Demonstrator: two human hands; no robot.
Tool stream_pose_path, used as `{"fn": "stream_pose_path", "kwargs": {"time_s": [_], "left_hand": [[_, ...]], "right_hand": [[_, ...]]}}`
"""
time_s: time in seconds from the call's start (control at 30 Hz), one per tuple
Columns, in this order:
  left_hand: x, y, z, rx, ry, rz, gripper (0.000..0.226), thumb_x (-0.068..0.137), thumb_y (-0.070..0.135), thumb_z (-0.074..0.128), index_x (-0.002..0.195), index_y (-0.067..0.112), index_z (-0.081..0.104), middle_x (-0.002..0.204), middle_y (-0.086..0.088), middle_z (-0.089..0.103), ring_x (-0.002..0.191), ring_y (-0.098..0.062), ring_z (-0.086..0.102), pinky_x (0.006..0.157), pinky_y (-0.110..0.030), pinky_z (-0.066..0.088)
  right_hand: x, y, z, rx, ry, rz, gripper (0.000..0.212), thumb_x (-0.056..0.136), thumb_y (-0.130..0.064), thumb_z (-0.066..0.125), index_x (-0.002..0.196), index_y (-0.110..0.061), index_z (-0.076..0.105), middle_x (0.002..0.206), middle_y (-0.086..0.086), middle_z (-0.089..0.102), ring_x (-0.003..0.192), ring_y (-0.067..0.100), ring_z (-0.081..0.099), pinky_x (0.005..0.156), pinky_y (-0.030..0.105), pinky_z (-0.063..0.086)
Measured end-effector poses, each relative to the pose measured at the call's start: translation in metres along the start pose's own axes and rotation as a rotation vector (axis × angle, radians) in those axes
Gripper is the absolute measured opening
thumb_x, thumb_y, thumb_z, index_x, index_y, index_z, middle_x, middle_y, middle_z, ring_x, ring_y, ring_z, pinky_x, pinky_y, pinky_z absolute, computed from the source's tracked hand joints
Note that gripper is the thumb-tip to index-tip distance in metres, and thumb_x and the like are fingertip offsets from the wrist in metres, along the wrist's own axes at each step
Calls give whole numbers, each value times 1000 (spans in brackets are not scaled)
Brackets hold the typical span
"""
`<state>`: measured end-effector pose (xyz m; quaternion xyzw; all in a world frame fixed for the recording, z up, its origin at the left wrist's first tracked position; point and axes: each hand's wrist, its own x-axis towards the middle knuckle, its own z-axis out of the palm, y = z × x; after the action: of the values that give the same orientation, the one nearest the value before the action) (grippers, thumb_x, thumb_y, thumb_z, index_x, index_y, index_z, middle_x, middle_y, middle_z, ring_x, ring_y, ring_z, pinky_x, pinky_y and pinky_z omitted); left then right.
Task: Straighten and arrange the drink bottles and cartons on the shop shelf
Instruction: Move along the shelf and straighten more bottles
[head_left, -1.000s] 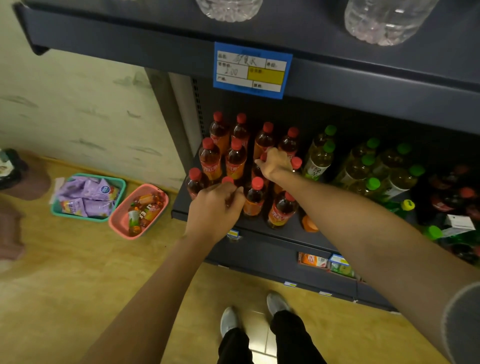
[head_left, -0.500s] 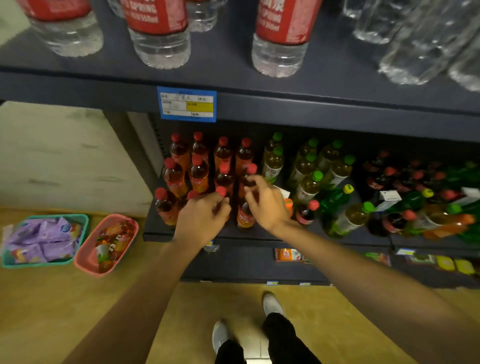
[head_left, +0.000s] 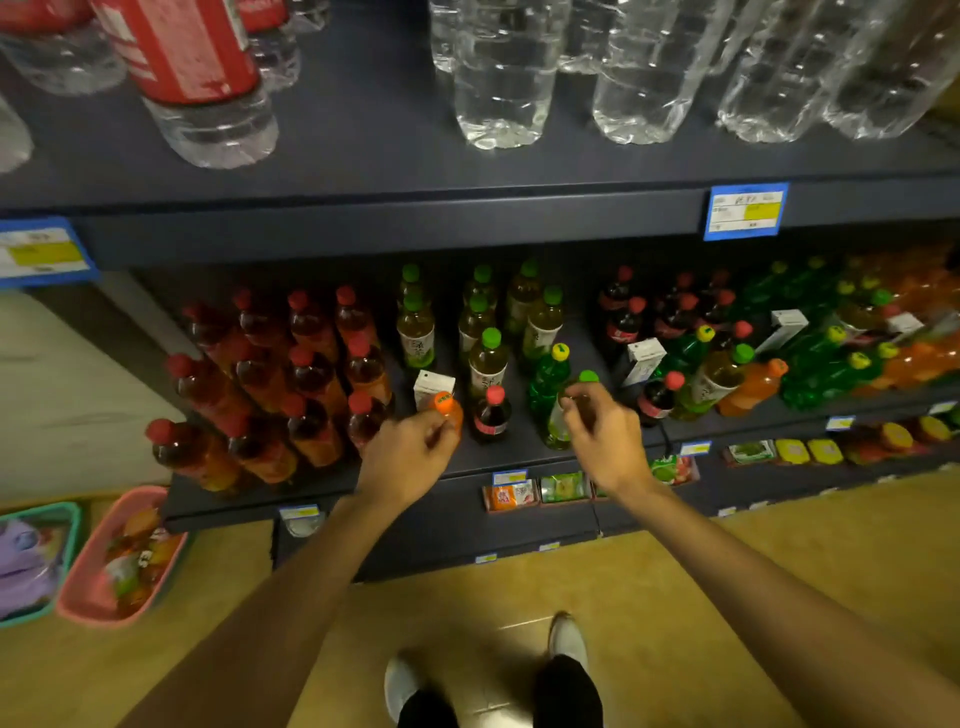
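Observation:
The middle shelf (head_left: 332, 486) holds rows of red-capped tea bottles (head_left: 311, 374) on the left and green-capped tea bottles (head_left: 415, 332) in the centre. To the right stands a mixed jumble of cola, green soda and orange bottles. My left hand (head_left: 410, 454) grips an orange-capped bottle (head_left: 445, 405) at the shelf front, beside a white carton (head_left: 434, 385) and a small cola bottle (head_left: 491, 415). My right hand (head_left: 605, 436) holds a pale green-capped bottle (head_left: 560, 423) by its neck. A second carton (head_left: 644, 358) leans among the bottles further right.
Large water bottles (head_left: 498, 78) fill the upper shelf, which carries blue price tags (head_left: 745, 210). Snack packs (head_left: 511, 493) line the lowest shelf. A pink basket (head_left: 78, 597) and a teal basket (head_left: 67, 519) sit on the floor at left. My shoes (head_left: 569, 636) are below.
My view swung right along the shelf. Both hands left the red-capped tea bottles and moved right; the left now holds the orange-capped bottle, the right a green-capped one.

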<state>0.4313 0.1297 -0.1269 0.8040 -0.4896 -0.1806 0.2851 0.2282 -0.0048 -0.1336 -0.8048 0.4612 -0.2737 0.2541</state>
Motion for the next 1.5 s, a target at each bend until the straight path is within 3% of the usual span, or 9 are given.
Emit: {"fn": "stream_pose_path", "kwargs": {"time_s": [0.13,0.27,0.47,0.67,0.9,1.13,1.3,1.4,1.5], "left_hand": [[-5,30,30,50,-5,-91,23,93,32,52,79,16,61,64,1,56,65,-18,53,60,-26,33],[-15,51,56,39,-22,-186,32,94,29,51,63,23,45,56,6,45,60,-16,49,60,-27,33],[-27,76,87,23,69,-305,27,94,32,51,75,14,56,66,-3,57,68,-25,59,57,-29,37],[-24,91,90,88,47,-269,29,95,32,49,70,19,49,59,5,47,61,-16,50,54,-26,29],[-1,88,89,67,-42,-288,28,95,32,48,68,26,45,66,1,51,64,-19,55,57,-26,34],[9,91,99,18,-63,-225,32,94,31,49,64,30,42,63,7,50,63,-14,55,55,-25,36],[15,87,98,32,-77,-195,20,95,31,48,75,27,51,68,4,53,66,-16,57,62,-30,46],[22,81,94,98,-60,-181,13,94,32,48,82,26,52,74,3,54,72,-17,57,64,-31,45],[37,74,92,163,-47,-173,18,93,33,50,108,24,56,96,0,59,87,-21,59,70,-36,50]], "right_hand": [[15,32,-28,27,-40,2,17,94,-23,56,103,-11,62,67,4,64,55,16,55,54,28,42],[24,58,-47,71,-117,-36,13,93,-22,59,101,-12,63,61,-1,59,49,4,47,52,25,36],[31,83,-63,62,-264,-91,7,90,-14,60,95,-13,64,58,-9,52,49,9,48,53,33,43],[28,84,-67,95,-292,-105,7,91,-17,59,96,-15,64,64,-4,59,53,11,54,54,33,45],[28,82,-83,127,-248,-50,5,91,-16,60,94,-17,63,64,-14,54,52,3,50,51,16,36],[36,93,-89,103,-201,8,12,91,-17,60,101,-13,63,68,0,62,61,17,57,61,32,47],[33,92,-85,78,-204,14,12,90,-18,61,102,-14,63,67,4,64,59,18,58,60,33,49],[32,90,-83,63,-236,23,11,91,-19,60,101,-16,62,63,0,60,52,7,53,52,20,40],[31,87,-82,50,-246,29,11,91,-20,61,101,-16,63,64,1,62,51,5,51,51,17,36]]}}
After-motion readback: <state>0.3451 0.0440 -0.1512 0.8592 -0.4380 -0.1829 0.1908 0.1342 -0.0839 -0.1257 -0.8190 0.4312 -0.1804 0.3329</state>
